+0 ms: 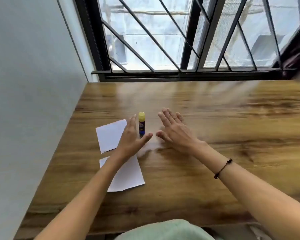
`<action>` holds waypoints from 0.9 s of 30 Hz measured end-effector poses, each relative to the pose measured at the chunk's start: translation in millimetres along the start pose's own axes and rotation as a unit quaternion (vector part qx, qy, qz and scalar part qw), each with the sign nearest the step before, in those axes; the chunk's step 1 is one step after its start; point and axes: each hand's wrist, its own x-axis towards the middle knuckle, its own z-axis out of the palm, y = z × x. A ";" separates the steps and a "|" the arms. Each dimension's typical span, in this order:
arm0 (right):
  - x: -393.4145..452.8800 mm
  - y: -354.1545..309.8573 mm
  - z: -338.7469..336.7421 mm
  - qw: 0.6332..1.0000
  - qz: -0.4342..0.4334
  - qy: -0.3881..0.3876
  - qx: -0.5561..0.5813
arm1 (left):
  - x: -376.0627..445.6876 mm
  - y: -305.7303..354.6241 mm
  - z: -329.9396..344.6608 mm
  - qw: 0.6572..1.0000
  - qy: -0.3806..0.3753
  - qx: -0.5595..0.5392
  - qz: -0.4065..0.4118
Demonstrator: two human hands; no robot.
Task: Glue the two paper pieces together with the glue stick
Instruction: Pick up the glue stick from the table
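**Nothing glued yet: both my hands hover, the glue stick stands capped**

I judge the task to be at its very start. The glue stick (141,124), blue body with a yellow cap on top, stands upright on the wooden table (215,118), and the cap looks to be in place, so no glue has been laid anywhere as far as I can tell. The two white paper pieces lie apart from each other at my left: the far paper piece (109,135) just left of the stick, the near paper piece (128,175) closer to me, with a strip of bare wood between them. Neither overlaps the other.

My left hand (131,138) is flat and spread, fingers straight, holding nothing; it sits right beside the stick, between it and the far sheet. My right hand (174,130) is likewise spread with straight fingers, a little way right of the stick, gripping nothing. The two thumbs point toward each other with a small gap between them.

What remains: take up the stick, uncap it, spread glue on one sheet, lay the other on it, press.

Hard to make out: my left hand and forearm cover parts of both sheets and the foot of the stick. I cannot tell whether either hand touches the table or hangs above it. The label on the stick is too blurred to read.
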 end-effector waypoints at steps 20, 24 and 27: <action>37.2 -39.8 -38.0 0.971 -0.111 0.177 0.117 | 8.3 26.7 3.0 0.986 0.153 -0.062 0.015; 37.0 -37.7 -41.5 0.963 -0.161 0.200 0.079 | 4.5 33.6 3.4 0.985 0.151 -0.079 0.021; 35.8 -36.3 -43.9 0.958 -0.192 0.202 0.062 | 2.4 33.9 2.1 0.984 0.144 -0.098 0.027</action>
